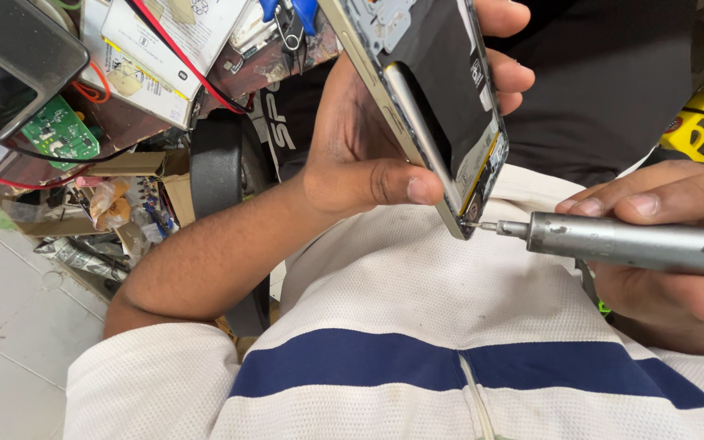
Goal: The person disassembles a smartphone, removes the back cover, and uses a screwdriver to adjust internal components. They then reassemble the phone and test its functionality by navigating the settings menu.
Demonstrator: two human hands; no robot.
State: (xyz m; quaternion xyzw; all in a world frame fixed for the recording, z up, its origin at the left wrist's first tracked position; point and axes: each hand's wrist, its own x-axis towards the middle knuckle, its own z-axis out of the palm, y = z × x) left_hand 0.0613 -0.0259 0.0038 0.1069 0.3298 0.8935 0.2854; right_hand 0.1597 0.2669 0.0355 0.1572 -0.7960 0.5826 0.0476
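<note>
Right hand [678,244] is wrapped around a grey metal electric screwdriver [637,243], its tip on the bottom corner of an opened phone with a pale gold frame [442,106]. Left hand [368,138] pinches that frame, thumb pressed flat. Best keep the bit square to the screw, light pressure.

Two flat white boxes [152,49] lie overlapped at the top left on the cluttered bench [230,77], each with printed labels and yellow edging, a red wire crossing them. On the opened phone [442,106], small white and black stickers [477,73] sit along its dark inner face near the right edge.
</note>
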